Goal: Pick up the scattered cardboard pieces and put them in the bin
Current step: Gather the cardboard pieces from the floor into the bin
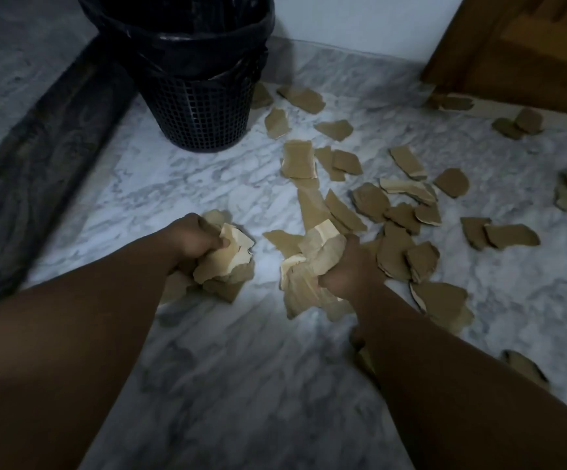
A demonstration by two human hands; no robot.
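Both my fists are full over the marble floor [227, 368]: my left hand [192, 240] is clenched tight on a wad of cardboard [224, 262], my right hand [351, 269] closed just as hard round a bigger, looser bundle [309, 266] whose torn ends stick out past my knuckles. The bin [190, 79], black mesh with a dark liner, stands at twelve o'clock from my left hand, well apart from both loads. Dozens of scraps [407, 212] still lie scattered from one to four o'clock of my right hand, some reaching the wooden door [512, 45] at two o'clock, so by my reckoning the job is barely begun. The risk now is spillage: the right bundle looks overstuffed, and the outer pieces seem pinned only by their neighbours, so a quick swing toward the bin could shed them. The liner's slack folds may also catch an edge and tip pieces back out.
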